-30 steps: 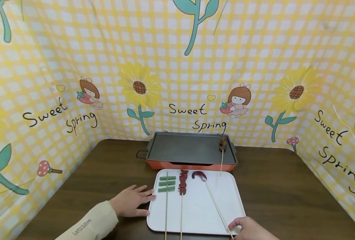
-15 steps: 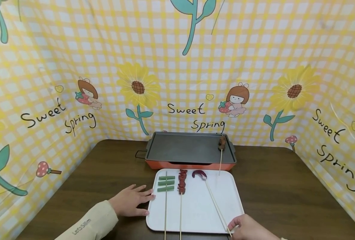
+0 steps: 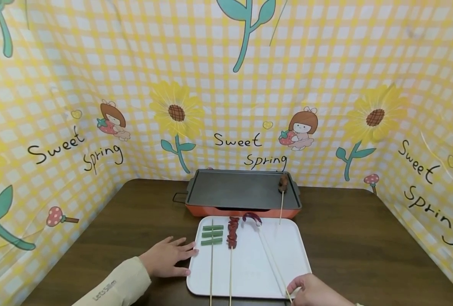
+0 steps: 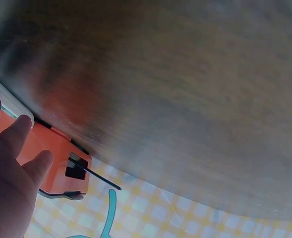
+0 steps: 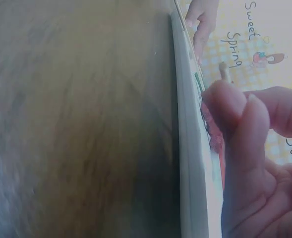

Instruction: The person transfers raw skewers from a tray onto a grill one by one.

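Purple, curled food [image 3: 252, 219] tips the wooden skewer [image 3: 272, 259] our right hand [image 3: 312, 291] pinches by the near right corner of the white tray [image 3: 249, 276], perhaps raised; our left hand [image 3: 169, 257] spreads at its left edge. One brown-chunk skewer [image 3: 283, 184] is on the black griddle [image 3: 230, 189]; green-barred skewer [image 3: 212, 234] and red-chunk skewer [image 3: 232, 233] remain.

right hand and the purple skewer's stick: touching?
Touching. The right wrist view shows the right hand pinching the stick, whose end pokes out past the grip.
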The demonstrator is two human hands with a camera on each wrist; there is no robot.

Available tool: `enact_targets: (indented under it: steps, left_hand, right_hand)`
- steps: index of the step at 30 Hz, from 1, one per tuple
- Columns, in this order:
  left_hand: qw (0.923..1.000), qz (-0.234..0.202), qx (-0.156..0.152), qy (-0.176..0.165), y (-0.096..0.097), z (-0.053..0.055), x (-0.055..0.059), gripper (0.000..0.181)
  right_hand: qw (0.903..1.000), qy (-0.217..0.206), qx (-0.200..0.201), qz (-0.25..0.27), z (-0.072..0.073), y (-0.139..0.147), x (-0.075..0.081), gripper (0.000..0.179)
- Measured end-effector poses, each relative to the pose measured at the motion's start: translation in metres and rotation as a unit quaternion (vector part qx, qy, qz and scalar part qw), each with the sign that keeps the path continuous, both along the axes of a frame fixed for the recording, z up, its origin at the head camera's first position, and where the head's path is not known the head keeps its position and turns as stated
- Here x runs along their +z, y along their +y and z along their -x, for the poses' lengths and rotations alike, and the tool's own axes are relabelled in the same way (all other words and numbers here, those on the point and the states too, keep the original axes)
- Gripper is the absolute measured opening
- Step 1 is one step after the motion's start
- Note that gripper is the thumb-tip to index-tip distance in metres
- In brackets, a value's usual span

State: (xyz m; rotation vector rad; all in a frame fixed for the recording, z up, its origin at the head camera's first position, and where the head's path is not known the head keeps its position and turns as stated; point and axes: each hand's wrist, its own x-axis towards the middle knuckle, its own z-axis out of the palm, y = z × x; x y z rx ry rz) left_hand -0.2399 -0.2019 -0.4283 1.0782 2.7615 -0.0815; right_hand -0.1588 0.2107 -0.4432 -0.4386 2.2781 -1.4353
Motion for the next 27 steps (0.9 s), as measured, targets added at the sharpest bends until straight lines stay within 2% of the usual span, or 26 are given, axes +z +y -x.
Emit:
enact_targets:
  steps: [4, 10, 15, 19, 27]
  left_hand:
    - [1.0, 0.0, 0.002, -0.002, 0.0, -0.001, -0.002, 0.06]
    - [1.0, -0.003, -0.001, 0.003, 0.0, -0.001, -0.001, 0.06]
    - [1.0, -0.003, -0.001, 0.004, 0.0, -0.001, 0.001, 0.059]
    - [1.0, -0.004, 0.0, 0.001, 0.001, -0.001, 0.002, 0.06]
    - [1.0, -0.005, -0.001, 0.005, 0.001, -0.002, 0.001, 0.059]
  right_hand:
    - [1.0, 0.002, 0.001, -0.007, 0.0, -0.003, 0.001, 0.017]
    - [0.9994, -0.032, 0.004, -0.011, 0.001, -0.004, 0.006, 0.018]
    - [0.9987, -0.04, 0.015, 0.028, 0.005, -0.01, 0.012, 0.021]
    - [0.9969, -0.054, 0.003, 0.056, 0.008, -0.014, 0.018, 0.025]
    - [0.998, -0.054, 0.008, 0.03, 0.012, -0.019, 0.031, 0.022]
